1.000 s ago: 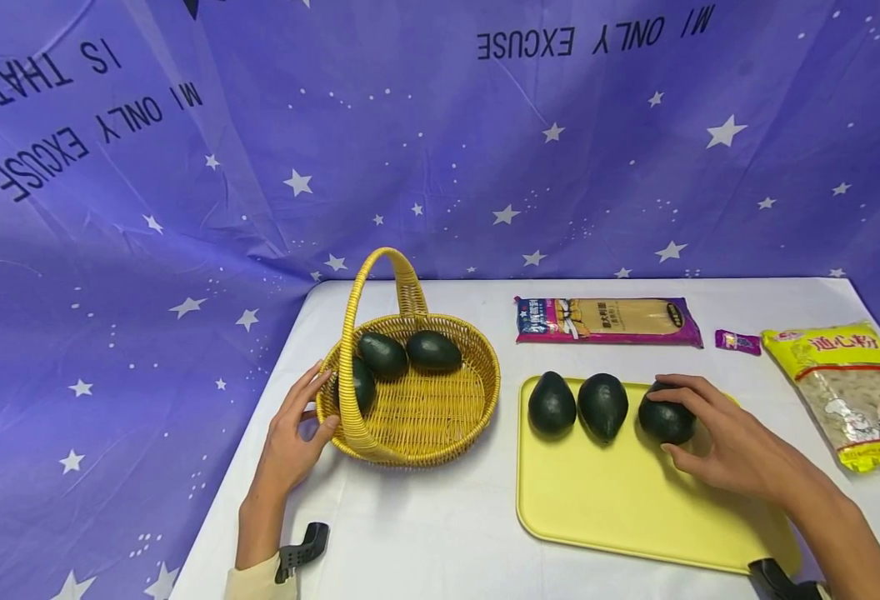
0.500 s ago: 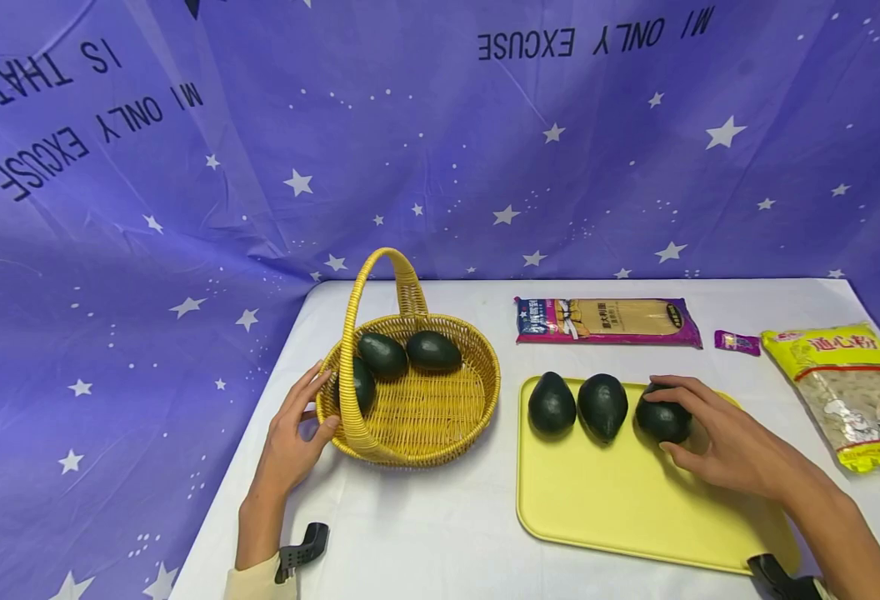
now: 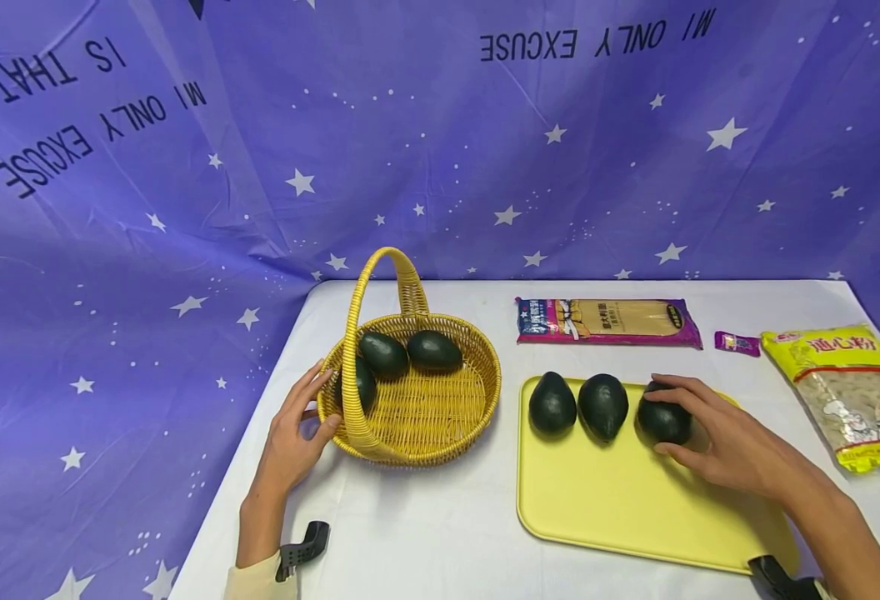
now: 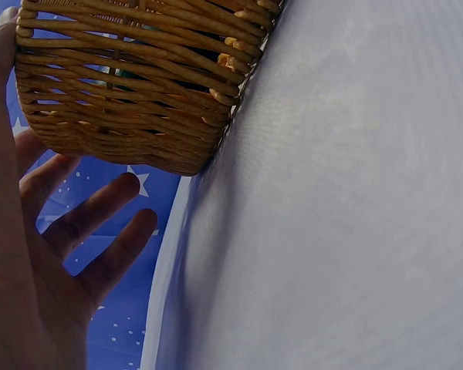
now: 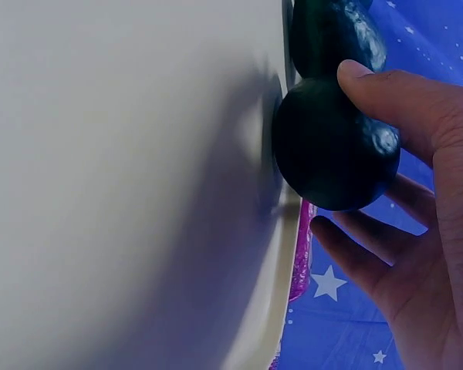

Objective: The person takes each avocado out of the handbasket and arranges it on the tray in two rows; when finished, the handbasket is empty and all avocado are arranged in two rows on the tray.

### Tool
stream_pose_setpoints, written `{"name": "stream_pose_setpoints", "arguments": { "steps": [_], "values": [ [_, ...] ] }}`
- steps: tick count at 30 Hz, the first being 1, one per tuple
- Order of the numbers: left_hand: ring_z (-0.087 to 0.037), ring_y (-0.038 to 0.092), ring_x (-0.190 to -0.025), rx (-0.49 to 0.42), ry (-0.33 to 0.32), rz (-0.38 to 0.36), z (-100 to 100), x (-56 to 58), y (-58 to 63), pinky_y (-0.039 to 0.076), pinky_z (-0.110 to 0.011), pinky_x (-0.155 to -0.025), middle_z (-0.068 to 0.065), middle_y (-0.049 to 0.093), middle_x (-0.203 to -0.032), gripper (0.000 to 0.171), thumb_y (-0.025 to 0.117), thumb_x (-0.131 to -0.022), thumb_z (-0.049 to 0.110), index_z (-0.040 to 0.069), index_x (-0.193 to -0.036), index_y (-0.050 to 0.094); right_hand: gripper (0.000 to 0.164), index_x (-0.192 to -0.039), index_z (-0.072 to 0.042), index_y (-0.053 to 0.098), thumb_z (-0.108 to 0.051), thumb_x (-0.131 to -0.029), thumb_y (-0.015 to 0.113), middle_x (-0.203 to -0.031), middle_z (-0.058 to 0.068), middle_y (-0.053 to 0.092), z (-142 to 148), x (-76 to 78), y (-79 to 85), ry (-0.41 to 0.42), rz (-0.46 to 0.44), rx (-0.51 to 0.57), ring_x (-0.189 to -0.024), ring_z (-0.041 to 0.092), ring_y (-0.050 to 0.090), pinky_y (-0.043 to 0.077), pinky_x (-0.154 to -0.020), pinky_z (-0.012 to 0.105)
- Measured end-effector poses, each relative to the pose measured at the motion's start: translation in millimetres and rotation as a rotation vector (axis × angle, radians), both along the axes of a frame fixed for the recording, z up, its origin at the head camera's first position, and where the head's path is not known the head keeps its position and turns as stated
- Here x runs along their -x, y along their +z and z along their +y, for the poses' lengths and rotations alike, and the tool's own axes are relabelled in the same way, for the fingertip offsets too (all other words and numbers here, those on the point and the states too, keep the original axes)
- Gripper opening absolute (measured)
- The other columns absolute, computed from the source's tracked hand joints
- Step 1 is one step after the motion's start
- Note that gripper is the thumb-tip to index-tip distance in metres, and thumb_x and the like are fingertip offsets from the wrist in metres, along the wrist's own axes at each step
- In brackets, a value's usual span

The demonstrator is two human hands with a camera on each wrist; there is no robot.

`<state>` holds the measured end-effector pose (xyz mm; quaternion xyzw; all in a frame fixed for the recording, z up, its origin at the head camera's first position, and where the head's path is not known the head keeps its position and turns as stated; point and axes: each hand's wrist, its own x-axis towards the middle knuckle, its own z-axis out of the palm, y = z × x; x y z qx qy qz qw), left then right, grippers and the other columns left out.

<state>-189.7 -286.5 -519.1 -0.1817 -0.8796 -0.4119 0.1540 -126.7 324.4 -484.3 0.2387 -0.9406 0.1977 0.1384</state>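
On the right, three dark green avocados rest along the far side of a yellow tray [image 3: 620,517]: a left one [image 3: 552,405], a middle one [image 3: 602,407] and a right one [image 3: 663,415]. My right hand [image 3: 725,442] holds the right avocado between thumb and fingers; the right wrist view shows this avocado [image 5: 332,146] low at the tray surface. A yellow wicker basket [image 3: 440,433] with a tall handle holds three more avocados [image 3: 434,351] at its left and back. My left hand [image 3: 293,433] touches the basket's left side, thumb and fingertips at its rim, other fingers [image 4: 100,216] spread straight.
Behind the tray lies a purple-edged pack of noodles [image 3: 608,322]. To its right are a small purple packet [image 3: 737,342] and a yellow bag of pasta [image 3: 848,396]. A starry blue cloth [image 3: 440,150] hangs behind the white table [image 3: 410,533].
The right avocado and my right hand have shifted very slightly left on the tray. My left hand and the basket have stayed in place.
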Motion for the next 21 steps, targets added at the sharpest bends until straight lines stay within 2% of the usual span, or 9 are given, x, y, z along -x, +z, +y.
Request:
{"name": "stream_pose_setpoints", "arguments": {
  "steps": [3, 5, 7, 16, 21],
  "values": [
    [-0.004, 0.053, -0.137, -0.003, -0.002, -0.001, 0.2, 0.0, 0.5, 0.051, -0.010, -0.097, 0.003, 0.039, -0.172, 0.069, 0.076, -0.098, 0.015, 0.026, -0.162, 0.052, 0.079, -0.141, -0.021, 0.066, -0.020, -0.070, 0.102, -0.150, 0.008, 0.059, -0.5, -0.7, 3.0, -0.006, 0.004, -0.026, -0.124, 0.031, 0.064, 0.052, -0.098, 0.029],
    [-0.004, 0.053, -0.136, -0.005, -0.002, 0.001, 0.1, -0.1, 0.4, 0.051, -0.010, -0.096, 0.003, 0.040, -0.172, 0.069, 0.076, -0.098, 0.014, 0.025, -0.161, 0.052, 0.080, -0.143, -0.021, 0.066, -0.023, -0.071, 0.102, -0.151, 0.007, 0.058, -0.9, -1.2, 5.2, -0.011, -0.002, -0.036, -0.124, 0.030, 0.064, 0.058, -0.091, 0.045],
    [-0.003, 0.055, -0.133, -0.003, -0.003, 0.000, 0.1, -0.1, 0.4, 0.051, -0.010, -0.096, 0.003, 0.039, -0.172, 0.069, 0.076, -0.098, 0.014, 0.025, -0.162, 0.052, 0.079, -0.144, -0.020, 0.065, -0.025, -0.073, 0.101, -0.152, 0.008, 0.057, -1.4, -2.1, 7.4, -0.010, -0.014, -0.045, -0.123, 0.031, 0.064, 0.059, -0.086, 0.055],
    [-0.003, 0.057, -0.130, 0.000, -0.001, -0.004, 0.6, -0.7, -0.3, 0.051, -0.010, -0.096, 0.002, 0.038, -0.172, 0.068, 0.075, -0.099, 0.017, 0.024, -0.162, 0.051, 0.074, -0.145, -0.023, 0.063, -0.035, -0.080, 0.097, -0.152, 0.005, 0.056, -3.1, -5.6, 13.6, -0.030, -0.050, -0.068, -0.126, 0.032, 0.062, 0.057, -0.089, 0.055],
    [-0.004, 0.057, -0.131, 0.000, -0.002, -0.001, 0.1, -0.6, 0.0, 0.051, -0.010, -0.097, 0.002, 0.039, -0.172, 0.069, 0.075, -0.098, 0.015, 0.024, -0.163, 0.051, 0.073, -0.145, -0.028, 0.064, -0.032, -0.080, 0.097, -0.155, 0.003, 0.055, -4.9, -3.9, 22.1, -0.046, -0.040, -0.041, -0.132, 0.034, 0.058, 0.056, -0.091, 0.060]
  ]
}}
